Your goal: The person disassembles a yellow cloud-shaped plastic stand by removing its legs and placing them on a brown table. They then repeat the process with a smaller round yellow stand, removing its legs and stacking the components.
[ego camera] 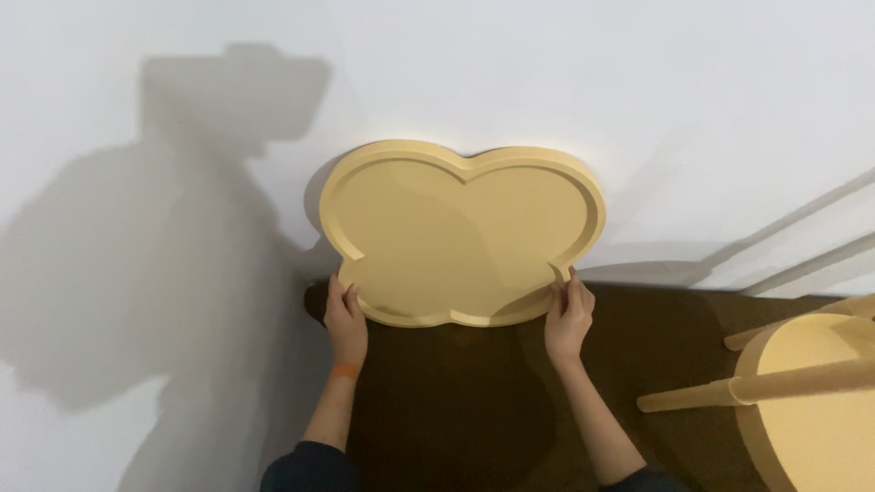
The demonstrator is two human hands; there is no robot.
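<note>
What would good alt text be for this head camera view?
Two hands, left hand and right hand, hold a yellow cloud-shaped tray by its lower edges against a white wall. A matching yellow stool lies at right on the dark floor.

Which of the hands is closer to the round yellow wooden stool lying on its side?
The right hand. It grips the lower right edge of the yellow cloud-shaped wooden tray, on the side toward the round yellow wooden stool. The left hand grips the tray's far, lower left edge.
</note>
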